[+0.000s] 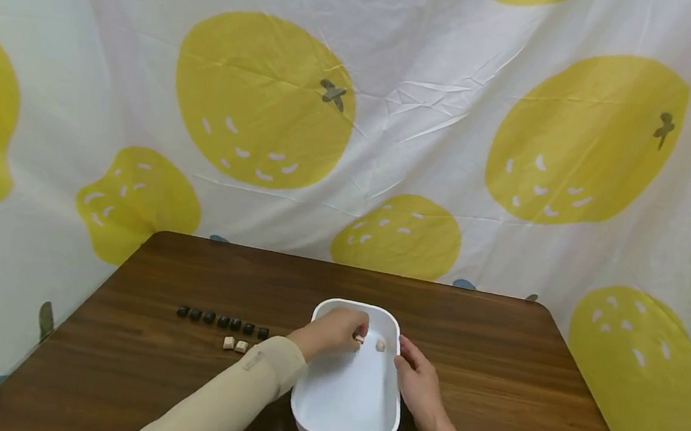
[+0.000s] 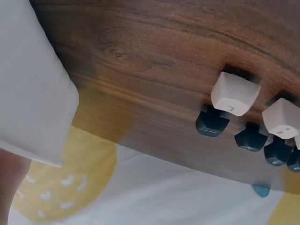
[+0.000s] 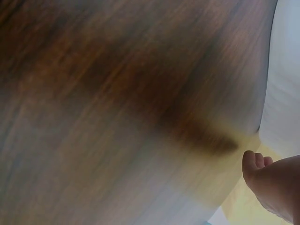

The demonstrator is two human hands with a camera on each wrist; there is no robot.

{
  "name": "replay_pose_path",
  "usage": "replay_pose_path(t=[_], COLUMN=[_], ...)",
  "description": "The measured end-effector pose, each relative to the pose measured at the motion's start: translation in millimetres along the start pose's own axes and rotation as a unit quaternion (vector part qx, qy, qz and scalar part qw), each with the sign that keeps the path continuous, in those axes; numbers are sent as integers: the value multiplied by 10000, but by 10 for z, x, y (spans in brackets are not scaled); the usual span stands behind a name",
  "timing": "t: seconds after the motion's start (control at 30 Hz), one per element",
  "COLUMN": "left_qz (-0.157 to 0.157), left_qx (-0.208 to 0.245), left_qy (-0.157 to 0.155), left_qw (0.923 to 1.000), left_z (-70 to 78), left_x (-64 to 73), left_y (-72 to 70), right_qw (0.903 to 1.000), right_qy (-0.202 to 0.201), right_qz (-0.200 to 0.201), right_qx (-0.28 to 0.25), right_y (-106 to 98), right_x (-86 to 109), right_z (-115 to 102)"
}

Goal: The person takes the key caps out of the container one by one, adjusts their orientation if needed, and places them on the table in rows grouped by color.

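A white rectangular tray (image 1: 346, 417) stands on the table. My left hand (image 1: 338, 328) reaches into it from the left, pinching a small white keycap (image 1: 359, 339) between the fingertips. Another white keycap (image 1: 380, 346) lies on the tray floor, right of that hand. At the right rim, my right hand (image 1: 421, 386) holds the tray, its thumb at the edge. Left of the tray lie a white keycap (image 1: 229, 343) and others beside it, partly behind the left sleeve. Letters mark the tops of the white keycaps (image 2: 234, 96) in the left wrist view.
Several black keycaps (image 1: 223, 321) form a row on the dark wooden table (image 1: 494, 377), beyond the white ones. Behind the table hangs a white cloth (image 1: 406, 144) with yellow fruit prints.
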State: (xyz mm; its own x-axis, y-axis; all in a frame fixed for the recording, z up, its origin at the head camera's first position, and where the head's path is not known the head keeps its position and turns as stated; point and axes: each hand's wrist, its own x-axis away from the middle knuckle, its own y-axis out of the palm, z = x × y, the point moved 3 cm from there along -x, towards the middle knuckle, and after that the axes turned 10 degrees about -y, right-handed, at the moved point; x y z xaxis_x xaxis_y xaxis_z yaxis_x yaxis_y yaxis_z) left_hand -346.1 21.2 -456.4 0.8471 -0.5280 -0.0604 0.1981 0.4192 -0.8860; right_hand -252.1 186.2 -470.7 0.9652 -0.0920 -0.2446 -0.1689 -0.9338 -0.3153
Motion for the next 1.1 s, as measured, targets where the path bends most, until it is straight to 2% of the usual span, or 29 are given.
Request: replay_pose_path(t=[0.1,0.17,0.3,0.37,0.5,0.6,0.77,0.93,1.03,1.1], left_qz=[174,270,296,320,450,554,787,981,1062,1115], left_qx=[620,955,1530,1766,2253,2563,2917,3273,3245,3102], left_qy=[218,246,-80,-348,-765,-882,-1027,-1201,-1358,-1541], left_qw=[9977,9948,9878,9832,9702,9610,9477,9321,9301,9315], left_z=[-10,-3,-30,-54,-90,-142,-353,-649,-856,-999], left_x=[31,75,148,189,290,378,568,804,980,1111], left_y=[-67,-125,-217,-267,-405,-501,-621,-767,-849,-892], right_qw=[10000,10000,9999,9999,9999,10000,9999,9999,9998,9998], right_qy=[-28,-49,-70,-72,-55,4,128,141,170,177], right_qz=[-3,8,24,20,35,21,-51,-54,-78,-98], right_qx=[-56,-76,-73,-74,-85,-77,-69,-56,-31,-12], right_y=[-4,-2,5,8,7,4,9,6,6,9], right_x=[0,-1,2,3,4,7,11,10,7,2], right_z=[-1,-9,-30,-34,-29,-17,-3,-19,-25,-27])
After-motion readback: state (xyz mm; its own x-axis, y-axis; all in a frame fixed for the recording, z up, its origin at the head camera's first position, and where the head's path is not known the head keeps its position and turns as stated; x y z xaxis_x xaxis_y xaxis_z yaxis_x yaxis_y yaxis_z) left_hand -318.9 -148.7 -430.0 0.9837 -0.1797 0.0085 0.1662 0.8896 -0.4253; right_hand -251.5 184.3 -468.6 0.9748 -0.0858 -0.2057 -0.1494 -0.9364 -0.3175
